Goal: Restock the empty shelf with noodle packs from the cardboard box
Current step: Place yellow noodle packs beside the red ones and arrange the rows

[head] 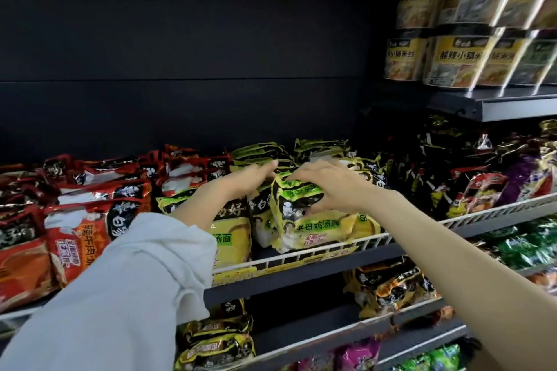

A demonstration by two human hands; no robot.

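While right hand (325,187) grips yellow noodle pack (313,220), left hand (250,179) seemingly alongside

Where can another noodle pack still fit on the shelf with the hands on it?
On the shelf, rows fill almost everything: red packs left, yellow-green packs where the left hand and right hand are, dark packs right. The only bare floor is a small strip behind the wire rail, beside the front yellow-green pack. Otherwise, room is on top, under the dark back panel.
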